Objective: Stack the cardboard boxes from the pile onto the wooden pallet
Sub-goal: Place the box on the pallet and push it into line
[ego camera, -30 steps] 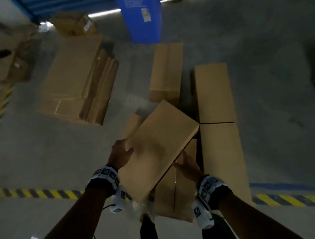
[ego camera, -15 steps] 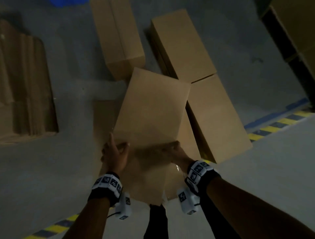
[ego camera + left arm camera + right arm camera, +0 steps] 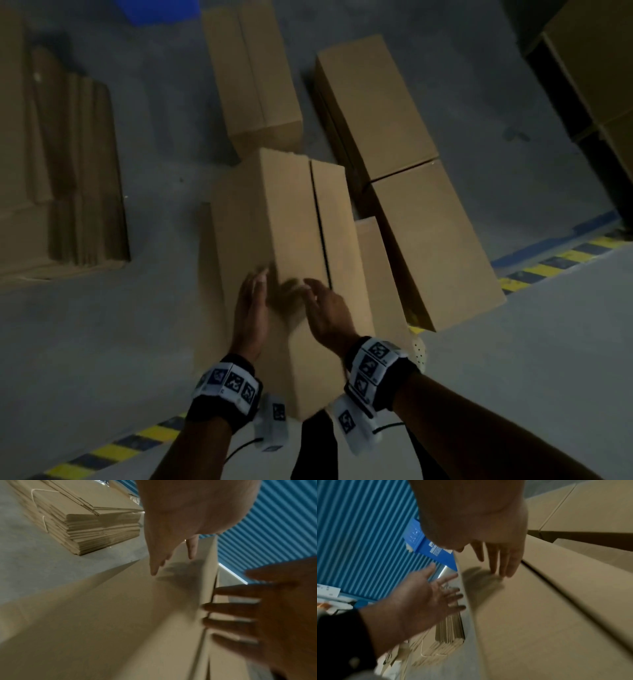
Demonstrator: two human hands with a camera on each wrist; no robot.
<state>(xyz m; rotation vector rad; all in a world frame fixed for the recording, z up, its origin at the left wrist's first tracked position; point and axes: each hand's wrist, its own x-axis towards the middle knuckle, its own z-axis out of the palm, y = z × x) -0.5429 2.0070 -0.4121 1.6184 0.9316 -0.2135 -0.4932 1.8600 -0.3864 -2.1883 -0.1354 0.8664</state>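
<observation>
A long cardboard box (image 3: 294, 219) lies in front of me, its flap seam facing up, on top of another box (image 3: 380, 274). My left hand (image 3: 253, 294) and right hand (image 3: 320, 301) hover side by side over its near end, fingers straight. In the left wrist view the left hand's fingertips (image 3: 154, 572) touch the box's face (image 3: 120, 615). In the right wrist view the right hand's fingertips (image 3: 503, 572) touch the top (image 3: 530, 615) near the seam. Neither hand grips anything. No wooden pallet shows plainly.
More closed boxes lie on the grey floor: one far ahead (image 3: 257, 75) and two end to end on the right (image 3: 373, 106), (image 3: 435, 246). Flattened cardboard is stacked at left (image 3: 68, 171). Stacked boxes (image 3: 596, 61) stand far right. Yellow-black floor tape (image 3: 555, 267) crosses the floor.
Both hands gripped the box's near end before; they have let go and now lie open over it. The box has turned seam side up and come down. My view swung right.
</observation>
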